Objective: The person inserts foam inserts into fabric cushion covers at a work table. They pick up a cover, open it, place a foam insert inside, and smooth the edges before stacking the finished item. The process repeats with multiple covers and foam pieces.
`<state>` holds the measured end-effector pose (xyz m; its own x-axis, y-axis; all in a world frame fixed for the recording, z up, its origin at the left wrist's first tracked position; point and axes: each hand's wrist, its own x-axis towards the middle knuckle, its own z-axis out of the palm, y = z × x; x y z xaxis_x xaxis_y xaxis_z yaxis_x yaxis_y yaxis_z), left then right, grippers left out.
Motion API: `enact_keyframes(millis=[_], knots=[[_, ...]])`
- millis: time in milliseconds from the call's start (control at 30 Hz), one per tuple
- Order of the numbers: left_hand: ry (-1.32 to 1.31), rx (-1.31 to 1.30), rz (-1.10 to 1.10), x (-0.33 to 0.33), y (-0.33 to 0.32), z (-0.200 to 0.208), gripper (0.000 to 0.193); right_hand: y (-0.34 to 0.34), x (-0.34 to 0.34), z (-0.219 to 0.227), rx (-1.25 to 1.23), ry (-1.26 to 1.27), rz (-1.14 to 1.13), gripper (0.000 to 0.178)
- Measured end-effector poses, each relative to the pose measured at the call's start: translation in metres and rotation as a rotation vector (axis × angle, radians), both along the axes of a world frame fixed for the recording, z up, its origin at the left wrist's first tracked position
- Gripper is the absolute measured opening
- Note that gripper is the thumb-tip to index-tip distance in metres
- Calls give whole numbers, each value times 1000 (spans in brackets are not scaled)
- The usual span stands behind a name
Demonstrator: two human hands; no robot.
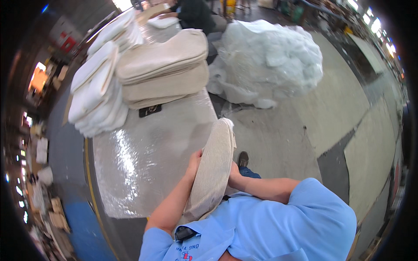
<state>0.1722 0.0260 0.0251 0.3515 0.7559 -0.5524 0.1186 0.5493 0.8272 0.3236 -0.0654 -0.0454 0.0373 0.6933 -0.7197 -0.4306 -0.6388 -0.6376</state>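
A long, curved beige fabric cushion [212, 167] stands on edge in front of my chest, with a bit of white showing at its far tip. My left hand [194, 163] grips it from the left, and my right hand [234, 175] holds its right side. Most of the fingers are hidden behind the fabric. Ahead on the table, a stack of similar beige fabric pieces [163, 58] sits beside a pile of folded white padding [93, 91].
The table [152, 174] is wrapped in shiny clear plastic. A small dark flat object [150, 111] lies by the beige stack. Right of the table is a big plastic-wrapped heap of white stuffing [274, 61]. Another person [196, 15] works at the far end, a hand on white padding.
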Motion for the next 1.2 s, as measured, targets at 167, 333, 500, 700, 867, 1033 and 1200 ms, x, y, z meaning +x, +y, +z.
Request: enact_keyframes(millis=[167,333,500,700,867,1033,1200], knots=[[138,109,-17,28,25,-62,31,23,67,-9,55,-290,-218,35],[139,-118,-36,23,44,-73,34,67,98,3,194,-111,-243,28],[4,-420,48,42,70,-45,33,89,82,1,7,116,-491,30],[60,-373,99,55,72,-63,33,112,92,18,-276,315,-605,41],[333,31,95,83,64,-58,37,98,100,-14,-240,276,-447,59],[290,99,159,96,69,-58,36,82,98,-29,-283,324,-427,52],[271,136,173,103,82,-55,38,73,95,-33,-298,319,-408,45]])
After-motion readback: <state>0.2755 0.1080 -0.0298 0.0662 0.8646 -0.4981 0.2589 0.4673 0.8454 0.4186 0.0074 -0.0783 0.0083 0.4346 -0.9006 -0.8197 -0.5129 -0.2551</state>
